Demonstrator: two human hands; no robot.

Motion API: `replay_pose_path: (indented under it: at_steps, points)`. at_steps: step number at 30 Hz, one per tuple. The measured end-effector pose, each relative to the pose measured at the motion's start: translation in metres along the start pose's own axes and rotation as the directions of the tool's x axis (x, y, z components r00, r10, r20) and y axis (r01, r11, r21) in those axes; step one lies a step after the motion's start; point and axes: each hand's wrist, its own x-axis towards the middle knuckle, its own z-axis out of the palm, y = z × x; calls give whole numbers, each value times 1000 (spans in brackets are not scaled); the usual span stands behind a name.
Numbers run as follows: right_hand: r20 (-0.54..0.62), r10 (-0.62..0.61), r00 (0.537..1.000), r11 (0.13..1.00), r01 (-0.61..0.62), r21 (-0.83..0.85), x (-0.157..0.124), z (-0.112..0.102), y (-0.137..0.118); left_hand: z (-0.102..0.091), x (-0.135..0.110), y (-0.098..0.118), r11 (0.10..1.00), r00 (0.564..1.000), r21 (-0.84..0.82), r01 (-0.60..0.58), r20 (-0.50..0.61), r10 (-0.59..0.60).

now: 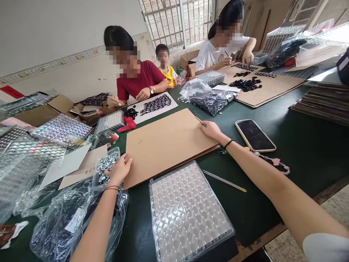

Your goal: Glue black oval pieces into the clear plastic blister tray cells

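Note:
My left hand (120, 169) reaches over a clear plastic box (116, 151) of small shiny metallic pieces (107, 163). Its fingers are apart, close to the left edge of a brown cardboard sheet (163, 142); nothing shows in its grasp. At the sheet's right side, my right hand (211, 130) is closed around a thin yellowish stick (200, 120) whose tip points left over the cardboard. Nearer to me stands a clear-lidded tray (188, 211) with rows of round pockets. A slim rod with a yellow end (226, 181) lies beside it.
A phone (255, 135) with a beaded strap (275, 161) lies right of my forearm. Plastic bags (73, 218) crowd the left. Two people work across the table with dark pieces on boards (160, 105); a third person sits behind. A cardboard stack (321, 103) rises at right.

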Motion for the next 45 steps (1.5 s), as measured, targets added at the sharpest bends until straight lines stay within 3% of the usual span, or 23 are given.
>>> replay_pose_path:
  at_steps: [9,18,28,30,33,35,37,41,43,45]
  points:
    - [5,5,1000,1000,-5,0,-3,0,2,-2,0,-2,1000,1000,-26,2,4,-2]
    - [1,14,1000,1000,-14,0,1,1,3,3,-5,2,994,1000,106,-23,-4,24]
    - [-16,16,1000,999,-15,43,-4,1,3,-2,-15,9,993,997,97,-69,-21,71]
    - [-27,15,1000,998,-14,59,-4,-3,1,-3,-17,12,994,996,91,-67,-59,72]
    - [-58,10,998,997,-5,83,-5,-21,-2,-12,-28,19,997,968,56,-59,-239,70]
    - [-99,0,995,995,10,101,-13,-40,-7,-22,-48,23,995,923,12,-100,-371,98]
    - [-141,-20,990,992,37,117,-32,-60,-15,-29,-83,28,979,884,-31,-200,-437,167]
    - [-172,-174,970,960,206,189,-113,-77,-40,-23,-179,34,923,901,-129,-362,-303,311]
    - [-122,-269,955,923,292,251,-164,-71,-51,-8,-223,36,915,931,-234,-330,-243,274]
    - [-53,-253,966,924,257,283,-210,-58,-57,8,-256,38,892,965,-371,-258,-153,215]
